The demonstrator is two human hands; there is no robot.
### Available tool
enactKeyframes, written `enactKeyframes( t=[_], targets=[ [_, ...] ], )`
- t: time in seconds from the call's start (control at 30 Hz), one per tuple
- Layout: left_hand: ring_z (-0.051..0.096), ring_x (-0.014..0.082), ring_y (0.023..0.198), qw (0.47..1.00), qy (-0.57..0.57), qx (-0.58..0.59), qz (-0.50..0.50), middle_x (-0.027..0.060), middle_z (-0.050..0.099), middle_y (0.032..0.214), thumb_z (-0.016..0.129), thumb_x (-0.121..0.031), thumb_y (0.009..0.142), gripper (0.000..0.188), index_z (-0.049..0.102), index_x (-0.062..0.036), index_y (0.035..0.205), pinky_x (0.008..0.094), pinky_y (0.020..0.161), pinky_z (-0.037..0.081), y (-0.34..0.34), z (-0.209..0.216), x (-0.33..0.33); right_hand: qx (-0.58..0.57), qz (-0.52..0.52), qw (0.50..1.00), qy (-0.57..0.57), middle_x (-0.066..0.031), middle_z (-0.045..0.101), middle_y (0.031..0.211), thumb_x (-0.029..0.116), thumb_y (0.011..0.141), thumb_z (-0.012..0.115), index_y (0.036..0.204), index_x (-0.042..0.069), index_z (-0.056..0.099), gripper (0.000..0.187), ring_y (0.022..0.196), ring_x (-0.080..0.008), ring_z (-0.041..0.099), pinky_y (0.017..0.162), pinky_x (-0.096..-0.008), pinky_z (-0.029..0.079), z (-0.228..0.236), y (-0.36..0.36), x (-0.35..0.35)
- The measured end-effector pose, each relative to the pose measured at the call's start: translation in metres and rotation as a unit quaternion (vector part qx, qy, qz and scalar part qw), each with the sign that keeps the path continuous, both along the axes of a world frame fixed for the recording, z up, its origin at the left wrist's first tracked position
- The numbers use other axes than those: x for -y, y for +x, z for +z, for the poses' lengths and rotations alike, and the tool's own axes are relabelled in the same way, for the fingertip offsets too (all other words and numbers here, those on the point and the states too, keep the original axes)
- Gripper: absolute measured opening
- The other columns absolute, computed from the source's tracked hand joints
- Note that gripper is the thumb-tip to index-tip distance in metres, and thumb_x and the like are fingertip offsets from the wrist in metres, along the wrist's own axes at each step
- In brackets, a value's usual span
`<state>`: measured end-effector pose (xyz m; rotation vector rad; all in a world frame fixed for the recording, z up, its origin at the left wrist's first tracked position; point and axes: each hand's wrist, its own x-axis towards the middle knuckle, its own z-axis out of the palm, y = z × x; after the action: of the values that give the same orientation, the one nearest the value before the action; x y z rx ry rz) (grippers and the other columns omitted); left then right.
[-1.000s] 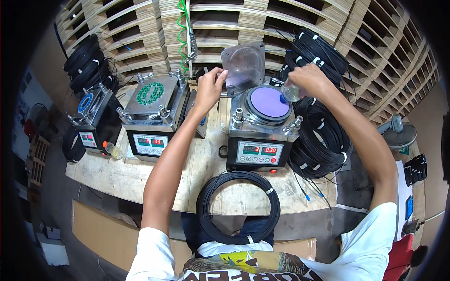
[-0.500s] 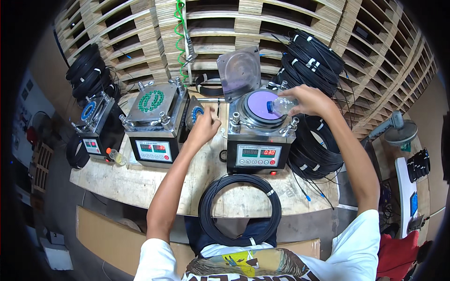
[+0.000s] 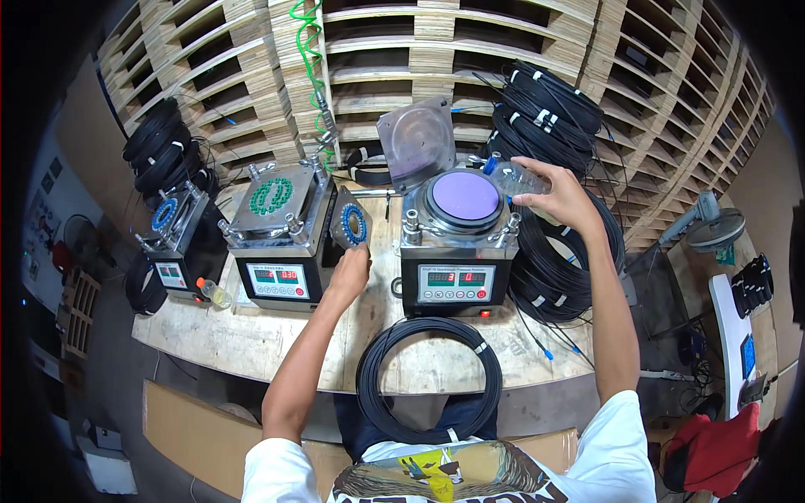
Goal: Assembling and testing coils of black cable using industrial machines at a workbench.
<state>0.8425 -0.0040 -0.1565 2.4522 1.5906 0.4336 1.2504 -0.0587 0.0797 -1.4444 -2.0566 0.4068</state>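
My right hand (image 3: 560,199) holds a small clear plastic bottle (image 3: 513,177) with a blue tip, tilted toward the purple round pad (image 3: 464,195) on top of the open machine (image 3: 457,239) in front of me. The machine's metal lid (image 3: 415,142) stands raised behind the pad. My left hand (image 3: 348,272) reaches between the two machines and touches a round metal fixture with a blue ring (image 3: 350,225) leaning against the middle machine (image 3: 278,230). A coil of black cable (image 3: 429,379) lies on the wooden bench near my body.
A third machine (image 3: 178,239) stands at the left with a small yellow bottle (image 3: 215,292) beside it. Black cable coils (image 3: 553,268) are stacked to the right and on wooden shelves (image 3: 549,109) behind. A green coiled hose (image 3: 307,38) hangs above. A fan (image 3: 713,228) stands at right.
My left hand came down from the raised lid to the round fixture between the machines. My right hand brought the bottle in from the right to the edge of the purple pad.
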Motion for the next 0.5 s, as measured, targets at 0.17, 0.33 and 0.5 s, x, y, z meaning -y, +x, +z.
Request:
enactKeyframes(
  t=[0.17, 0.33, 0.5],
  targets=[
    [0.066, 0.0452, 0.072, 0.958, 0.185, 0.218, -0.009, 0.0231, 0.063, 0.071, 0.061, -0.002, 0.090, 0.021, 0.056, 0.0056, 0.109, 0.0496, 0.069, 0.053, 0.020, 0.038, 0.030, -0.097, -0.083, 0.990, 0.065, -0.0108, 0.065, 0.126, 0.015, 0.078, 0.086, 0.138, 0.009, 0.060, 0.066, 0.106, -0.0195, 0.066, 0.097, -0.0345, 0.052, -0.002, -0.004, 0.012],
    [0.056, 0.0201, 0.059, 0.943, -0.014, 0.332, 0.001, 0.0112, 0.058, 0.067, 0.066, -0.012, 0.094, 0.021, 0.067, 0.0013, 0.111, 0.0347, 0.060, 0.047, 0.052, 0.139, 0.059, -0.319, 0.005, 0.945, 0.074, -0.0108, 0.066, 0.118, 0.018, 0.082, 0.084, 0.140, 0.003, 0.053, 0.067, 0.104, -0.0174, 0.066, 0.088, -0.0319, 0.053, -0.003, -0.038, 0.035],
    [0.054, 0.0131, 0.071, 0.924, -0.020, 0.362, -0.123, 0.0055, 0.057, 0.079, 0.082, -0.039, 0.083, 0.062, 0.064, -0.0026, 0.130, 0.0296, 0.065, 0.046, 0.084, 0.185, 0.080, -0.355, 0.023, 0.935, -0.009, -0.0119, 0.068, 0.109, 0.016, 0.080, 0.087, 0.135, 0.004, 0.052, 0.067, 0.086, -0.0111, 0.060, 0.071, -0.0261, 0.051, -0.027, -0.095, 0.046]
  ],
)
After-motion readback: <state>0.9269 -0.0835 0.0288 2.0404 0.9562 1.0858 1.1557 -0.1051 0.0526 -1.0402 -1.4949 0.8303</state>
